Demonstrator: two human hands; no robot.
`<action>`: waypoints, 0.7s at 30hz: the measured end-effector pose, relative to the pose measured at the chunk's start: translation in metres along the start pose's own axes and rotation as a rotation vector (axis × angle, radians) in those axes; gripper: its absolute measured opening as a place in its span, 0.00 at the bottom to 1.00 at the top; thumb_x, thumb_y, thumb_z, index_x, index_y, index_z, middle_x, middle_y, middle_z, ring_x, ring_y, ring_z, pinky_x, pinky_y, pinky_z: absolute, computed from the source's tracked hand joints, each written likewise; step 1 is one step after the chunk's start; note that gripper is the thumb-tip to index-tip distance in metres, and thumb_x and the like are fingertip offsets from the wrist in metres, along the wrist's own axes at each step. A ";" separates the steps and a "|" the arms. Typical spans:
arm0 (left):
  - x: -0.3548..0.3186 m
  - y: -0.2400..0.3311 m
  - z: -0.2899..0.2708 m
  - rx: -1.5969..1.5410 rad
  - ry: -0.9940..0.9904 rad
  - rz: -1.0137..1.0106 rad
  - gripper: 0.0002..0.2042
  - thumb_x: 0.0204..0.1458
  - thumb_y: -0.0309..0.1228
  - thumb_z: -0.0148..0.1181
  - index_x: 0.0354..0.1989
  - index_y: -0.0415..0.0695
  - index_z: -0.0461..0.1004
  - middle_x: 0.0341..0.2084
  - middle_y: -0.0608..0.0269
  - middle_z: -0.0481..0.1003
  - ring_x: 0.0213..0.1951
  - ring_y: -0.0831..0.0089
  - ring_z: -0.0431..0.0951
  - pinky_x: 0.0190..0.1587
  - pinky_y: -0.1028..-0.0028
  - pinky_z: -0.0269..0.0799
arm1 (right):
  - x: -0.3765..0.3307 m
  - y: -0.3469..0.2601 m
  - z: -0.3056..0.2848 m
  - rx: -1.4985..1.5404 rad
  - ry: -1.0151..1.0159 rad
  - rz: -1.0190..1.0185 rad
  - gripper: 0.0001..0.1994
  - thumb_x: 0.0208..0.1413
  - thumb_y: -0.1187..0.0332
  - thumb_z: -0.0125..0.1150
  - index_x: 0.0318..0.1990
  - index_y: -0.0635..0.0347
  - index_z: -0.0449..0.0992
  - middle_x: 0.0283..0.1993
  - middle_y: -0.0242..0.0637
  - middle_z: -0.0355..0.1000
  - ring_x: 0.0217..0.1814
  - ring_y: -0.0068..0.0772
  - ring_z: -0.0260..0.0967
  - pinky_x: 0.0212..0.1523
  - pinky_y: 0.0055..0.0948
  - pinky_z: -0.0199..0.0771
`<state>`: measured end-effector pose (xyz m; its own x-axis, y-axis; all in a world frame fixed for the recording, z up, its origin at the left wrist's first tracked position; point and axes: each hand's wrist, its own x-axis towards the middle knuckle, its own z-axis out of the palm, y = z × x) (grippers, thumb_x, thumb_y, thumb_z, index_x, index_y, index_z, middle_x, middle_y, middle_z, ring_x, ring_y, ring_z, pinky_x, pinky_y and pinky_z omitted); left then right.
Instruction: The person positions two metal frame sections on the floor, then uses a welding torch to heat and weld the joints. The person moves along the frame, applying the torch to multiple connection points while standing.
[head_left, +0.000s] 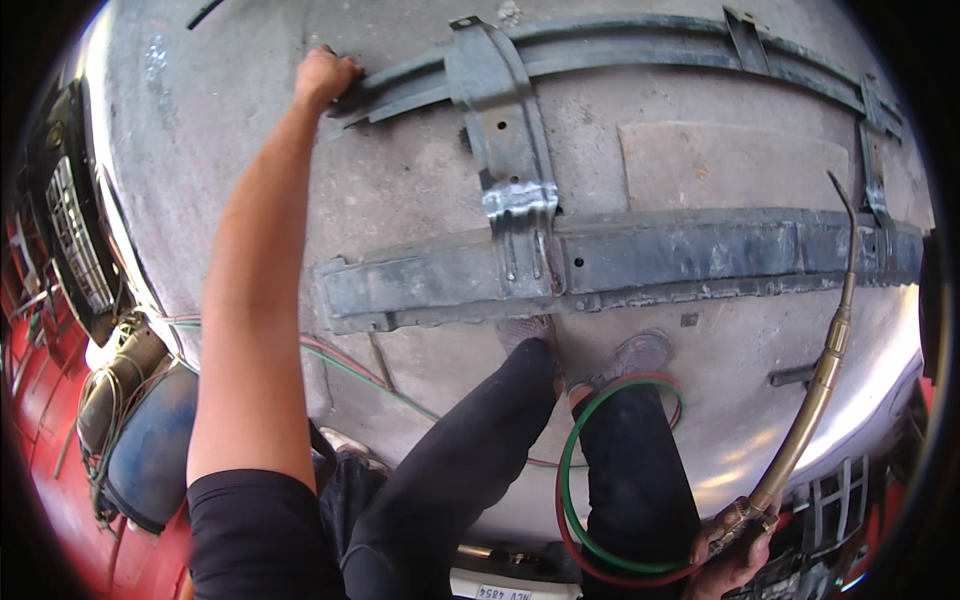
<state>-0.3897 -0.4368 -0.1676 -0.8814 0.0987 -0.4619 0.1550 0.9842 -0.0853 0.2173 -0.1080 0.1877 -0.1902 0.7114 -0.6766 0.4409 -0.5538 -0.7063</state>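
Note:
A grey metal frame lies on the concrete floor: a near beam [690, 260], a far beam [620, 50] and a cross bracket [505, 150] joining them. My left hand [322, 78] reaches far out and grips the left end of the far beam. My right hand [735, 555] at the lower right holds a brass gas torch [815, 390], whose thin bent tip points up over the right part of the near beam. Red and green hoses [572, 480] loop from the torch around my right leg. My feet rest against the near beam.
A flat rectangular plate [735, 165] lies between the beams. A vehicle's front with a grille [70, 235] stands at the left, a blue container [150, 450] with coiled wire below it. Another grille [835, 500] shows at the lower right.

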 end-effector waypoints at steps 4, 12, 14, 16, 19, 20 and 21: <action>0.014 0.023 0.009 -0.044 0.235 0.025 0.20 0.50 0.41 0.70 0.45 0.41 0.81 0.41 0.43 0.83 0.48 0.49 0.83 0.52 0.57 0.78 | -0.004 -0.018 0.004 -0.132 0.164 -0.010 0.37 0.68 0.43 0.50 0.72 0.63 0.55 0.32 0.37 0.71 0.14 0.23 0.62 0.08 0.21 0.63; -0.169 0.038 -0.097 -0.536 0.191 0.278 0.10 0.49 0.26 0.68 0.37 0.35 0.75 0.27 0.53 0.78 0.31 0.68 0.78 0.36 0.65 0.75 | -0.038 -0.062 0.005 0.108 -0.056 0.060 0.35 0.56 0.58 0.73 0.62 0.73 0.64 0.35 0.48 0.76 0.20 0.25 0.71 0.14 0.24 0.75; -0.263 0.009 -0.091 -0.980 -0.114 0.106 0.10 0.45 0.17 0.64 0.37 0.36 0.74 0.32 0.57 0.77 0.32 0.69 0.78 0.30 0.68 0.76 | -0.058 -0.110 -0.003 0.096 -0.039 0.013 0.32 0.53 0.63 0.74 0.58 0.74 0.67 0.35 0.47 0.77 0.21 0.26 0.71 0.15 0.24 0.75; -0.385 0.017 -0.091 -1.252 -0.382 -0.226 0.08 0.49 0.15 0.56 0.38 0.34 0.74 0.29 0.57 0.75 0.28 0.65 0.77 0.29 0.65 0.79 | -0.081 -0.168 -0.046 0.020 0.018 -0.059 0.31 0.52 0.65 0.74 0.58 0.74 0.67 0.35 0.47 0.77 0.22 0.27 0.72 0.15 0.25 0.75; -0.524 -0.053 -0.147 -1.245 -0.724 -0.580 0.08 0.56 0.17 0.51 0.40 0.31 0.76 0.26 0.59 0.75 0.24 0.66 0.75 0.28 0.65 0.77 | -0.116 -0.253 -0.101 0.003 -0.071 -0.182 0.31 0.52 0.69 0.73 0.60 0.72 0.66 0.36 0.44 0.76 0.25 0.28 0.74 0.21 0.27 0.79; -0.568 -0.072 -0.153 -1.316 -0.737 -0.665 0.08 0.57 0.17 0.52 0.41 0.32 0.77 0.27 0.59 0.74 0.27 0.67 0.75 0.28 0.64 0.74 | -0.130 -0.278 -0.120 -0.026 -0.102 -0.221 0.30 0.52 0.70 0.73 0.60 0.71 0.66 0.36 0.44 0.76 0.26 0.28 0.75 0.23 0.28 0.80; -0.606 -0.086 -0.159 -1.369 -0.758 -0.744 0.08 0.56 0.18 0.53 0.41 0.32 0.76 0.28 0.58 0.74 0.28 0.67 0.75 0.29 0.65 0.74 | -0.142 -0.301 -0.135 -0.072 -0.118 -0.238 0.30 0.52 0.71 0.72 0.60 0.70 0.65 0.37 0.43 0.76 0.27 0.28 0.75 0.24 0.28 0.80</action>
<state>0.0604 -0.5577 0.2603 -0.1318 -0.0880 -0.9874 -0.9685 0.2236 0.1094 0.2305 0.0161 0.5241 -0.3947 0.7605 -0.5155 0.4317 -0.3418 -0.8347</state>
